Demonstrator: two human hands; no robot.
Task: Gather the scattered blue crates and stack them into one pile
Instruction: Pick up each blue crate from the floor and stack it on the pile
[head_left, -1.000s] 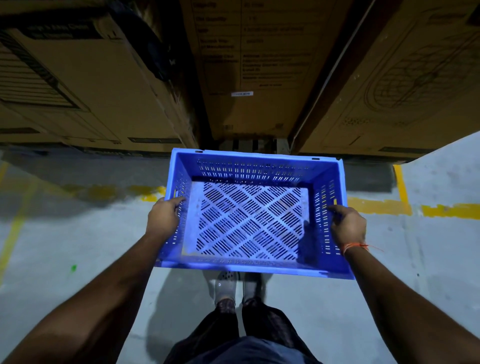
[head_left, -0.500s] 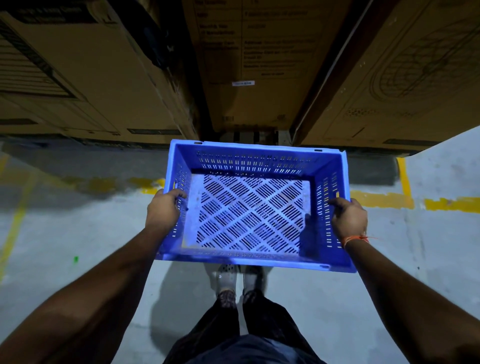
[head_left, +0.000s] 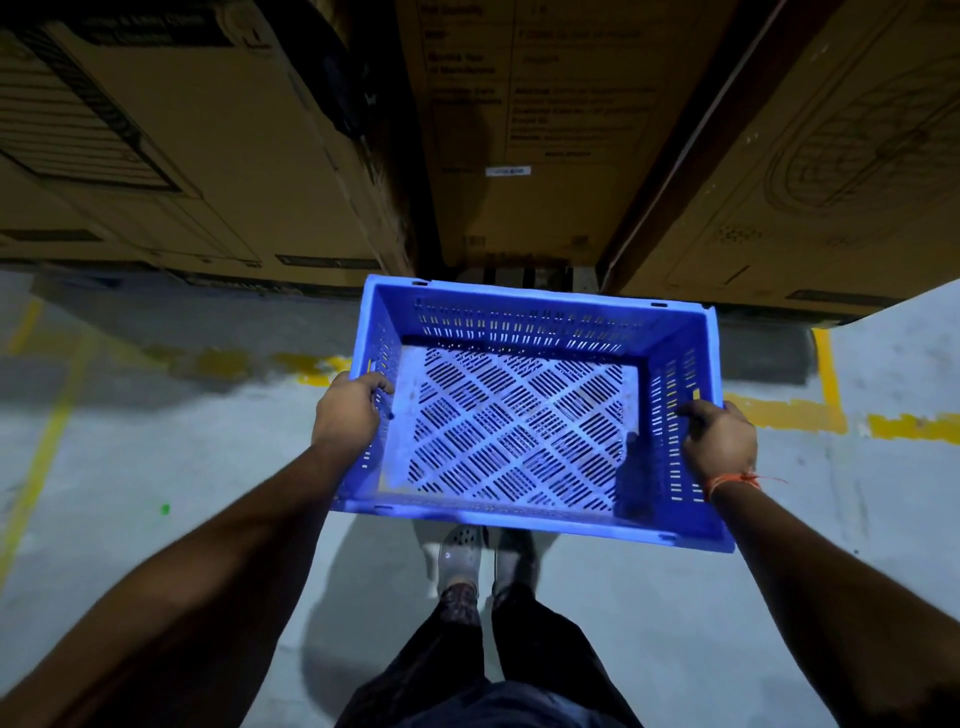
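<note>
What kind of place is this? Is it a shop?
Probably a warehouse or storeroom, not a shop: big cardboard boxes with printed labels stand in a row, yellow lines are painted on the concrete floor, and both hands carry a blue crate.

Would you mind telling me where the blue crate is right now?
In the head view the blue crate sits centre frame, held above the floor between the left hand and right hand, before the cardboard boxes.

dim, bluish light falls from above; the cardboard boxes (head_left: 156, 156) sit in murky shadow, their print soft and blurred. wide-angle bending warps the edges, and a shadow pools on the floor (head_left: 156, 467).
</note>
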